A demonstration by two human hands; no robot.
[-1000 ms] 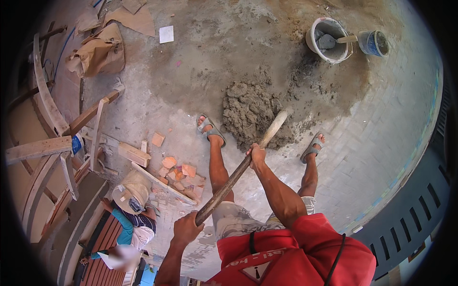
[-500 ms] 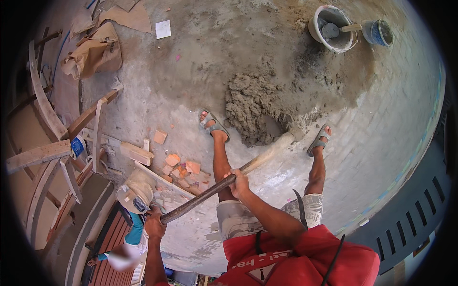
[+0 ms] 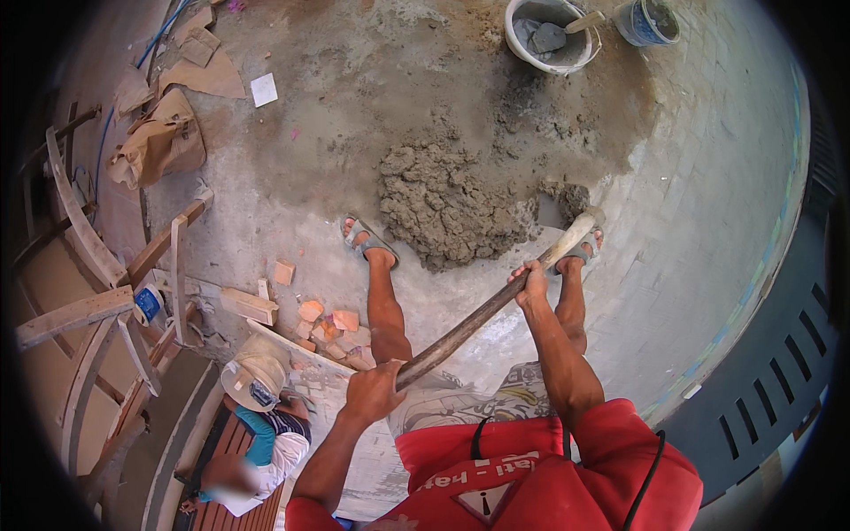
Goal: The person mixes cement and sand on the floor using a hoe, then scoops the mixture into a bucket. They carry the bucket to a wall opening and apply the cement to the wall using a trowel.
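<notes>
Head view: a person's left hand (image 3: 374,391) is closed around the near end of a long wooden handle (image 3: 469,334); the right hand (image 3: 532,284) is wrapped around it farther up. The handle slants away to the right, its far end just beside the right sandal (image 3: 579,252). Grey mortar (image 3: 447,203) lies heaped between that foot and the left sandal (image 3: 375,243); a white bucket (image 3: 512,40) stands beyond.

The handle (image 3: 460,335) is bare wood, matt and worn. The mortar heap (image 3: 452,208) looks damp — rough and lumpy — while the sack (image 3: 168,142) is creased, matt paper.
</notes>
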